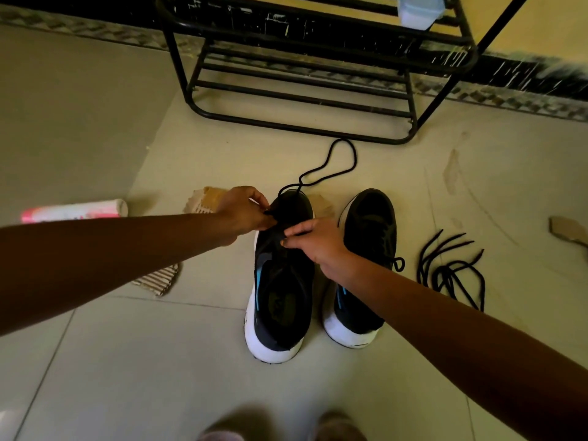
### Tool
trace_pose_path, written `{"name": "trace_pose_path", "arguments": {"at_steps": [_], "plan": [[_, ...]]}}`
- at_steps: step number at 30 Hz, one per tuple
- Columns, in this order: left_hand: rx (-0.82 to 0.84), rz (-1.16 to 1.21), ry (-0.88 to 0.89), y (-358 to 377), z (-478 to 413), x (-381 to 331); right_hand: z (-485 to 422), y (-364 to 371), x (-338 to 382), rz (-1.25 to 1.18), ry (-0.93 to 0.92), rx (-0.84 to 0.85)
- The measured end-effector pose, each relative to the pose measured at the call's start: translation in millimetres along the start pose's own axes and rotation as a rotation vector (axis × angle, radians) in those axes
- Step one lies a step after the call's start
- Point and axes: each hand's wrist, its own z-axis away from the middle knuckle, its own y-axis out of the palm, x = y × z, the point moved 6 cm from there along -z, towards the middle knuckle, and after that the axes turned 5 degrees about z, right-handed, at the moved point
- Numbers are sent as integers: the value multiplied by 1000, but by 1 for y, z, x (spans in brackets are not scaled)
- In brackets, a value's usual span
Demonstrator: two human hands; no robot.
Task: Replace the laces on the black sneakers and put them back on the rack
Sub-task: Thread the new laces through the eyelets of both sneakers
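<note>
Two black sneakers with white soles stand side by side on the tiled floor, toes pointing away from me. My left hand (246,213) pinches a black lace (337,163) at the front eyelets of the left sneaker (283,300). The lace loops out over the floor toward the rack. My right hand (318,246) rests its fingers on the upper of the same sneaker, beside the eyelets. The right sneaker (369,249) has a lace loop showing at its side. A loose bundle of black laces (451,272) lies on the floor to the right.
A black metal shoe rack (305,90) stands against the wall ahead, with a pale plastic container (420,9) on an upper shelf. Cardboard scraps (159,278) and a pink-and-white tube (76,211) lie at the left. Another cardboard scrap (569,230) lies far right. My feet show at the bottom edge.
</note>
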Motion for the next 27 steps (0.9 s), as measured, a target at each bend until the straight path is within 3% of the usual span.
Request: {"name": "trace_pose_path", "arguments": {"at_steps": [27], "plan": [[-26, -199, 283, 12, 11, -8, 2, 1, -2, -34, 4, -1]]}}
